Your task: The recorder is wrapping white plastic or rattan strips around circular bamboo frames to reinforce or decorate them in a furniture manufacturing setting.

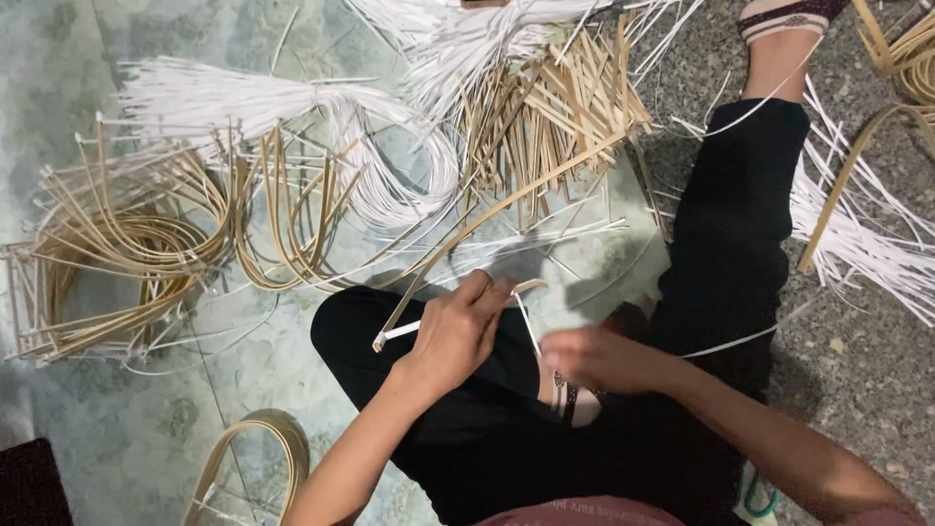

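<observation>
- head view: left hand (456, 331) grips a long tan cane strip (487, 216) with white binding.
- right hand (594, 358), blurred, pinches a thin white strand (730, 341).
- bent cane loops (127, 253) lie on the floor (117, 429).

Bent strips (127, 253) lie left of the cane pile (545, 117), loose strands (867, 244) right.

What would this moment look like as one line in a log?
left hand: holds tan cane strip | right hand: blurred, pulling thin white strand | bent cane bundle on floor | seated, legs crossed
</observation>
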